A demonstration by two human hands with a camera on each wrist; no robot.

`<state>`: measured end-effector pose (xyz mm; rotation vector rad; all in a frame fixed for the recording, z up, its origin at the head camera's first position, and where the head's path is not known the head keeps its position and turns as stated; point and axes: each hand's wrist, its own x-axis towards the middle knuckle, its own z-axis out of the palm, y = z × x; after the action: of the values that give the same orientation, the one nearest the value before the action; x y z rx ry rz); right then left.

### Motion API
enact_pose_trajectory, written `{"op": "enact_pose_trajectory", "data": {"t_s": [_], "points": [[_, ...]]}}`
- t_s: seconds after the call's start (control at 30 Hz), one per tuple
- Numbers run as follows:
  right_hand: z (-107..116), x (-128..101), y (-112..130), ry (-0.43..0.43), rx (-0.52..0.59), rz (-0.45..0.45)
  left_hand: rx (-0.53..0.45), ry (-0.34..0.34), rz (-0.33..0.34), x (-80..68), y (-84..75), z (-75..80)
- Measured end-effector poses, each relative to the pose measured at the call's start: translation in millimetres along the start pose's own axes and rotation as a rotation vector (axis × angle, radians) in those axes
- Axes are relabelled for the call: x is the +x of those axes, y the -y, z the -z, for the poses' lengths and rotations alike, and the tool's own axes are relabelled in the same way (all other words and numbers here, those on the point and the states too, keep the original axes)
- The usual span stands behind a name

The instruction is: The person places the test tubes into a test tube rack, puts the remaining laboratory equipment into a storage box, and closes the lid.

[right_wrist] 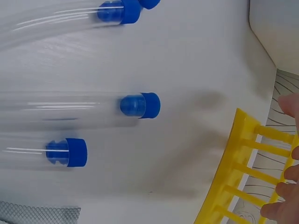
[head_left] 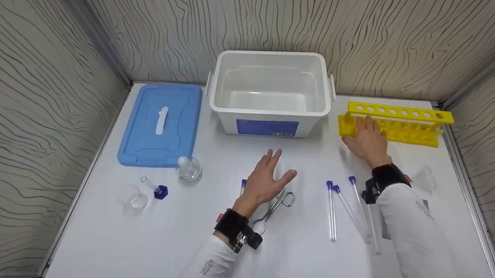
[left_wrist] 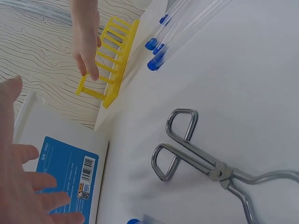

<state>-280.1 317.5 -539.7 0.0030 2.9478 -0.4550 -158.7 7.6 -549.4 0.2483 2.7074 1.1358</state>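
Note:
My left hand (head_left: 265,185) hovers over the table with fingers and thumb spread, holding nothing. Beneath and beside it lie metal crucible tongs (left_wrist: 219,171), loop handles toward the bin. A blue-stoppered tube (head_left: 244,184) is mostly hidden behind that hand. At the back right, my right hand (head_left: 368,142) reaches to the left part of a yellow test tube rack (head_left: 411,137). Its fingers are extended over the rack's base, and its fingertips (right_wrist: 273,210) overlap the rack in the right wrist view. Several test tubes (head_left: 332,214) with blue stoppers lie in front of the right hand.
A white bin (head_left: 266,125) stands at the back middle, its blue lid (head_left: 141,144) lying to its left. A glass flask (head_left: 189,171), a small cylinder with purple base (head_left: 160,192) and a beaker (head_left: 138,202) are at left. Wire gauze (right_wrist: 37,213) and a clear funnel (head_left: 425,179) lie at right.

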Motion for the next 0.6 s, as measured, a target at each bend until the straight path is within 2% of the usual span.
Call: {"op": "enact_pose_trajectory", "data": {"t_s": [0.3, 0.6], "points": [[0.8, -0.6, -10.3, 0.013, 0.018, 0.001, -0.069, 0.039, 0.009, 2.1, -7.7, -14.7], [-6.5, -10.7, -9.4, -0.007, 0.037, 0.028, -0.049, 0.052, 0.020, -0.7, -6.9, -19.6]]}}
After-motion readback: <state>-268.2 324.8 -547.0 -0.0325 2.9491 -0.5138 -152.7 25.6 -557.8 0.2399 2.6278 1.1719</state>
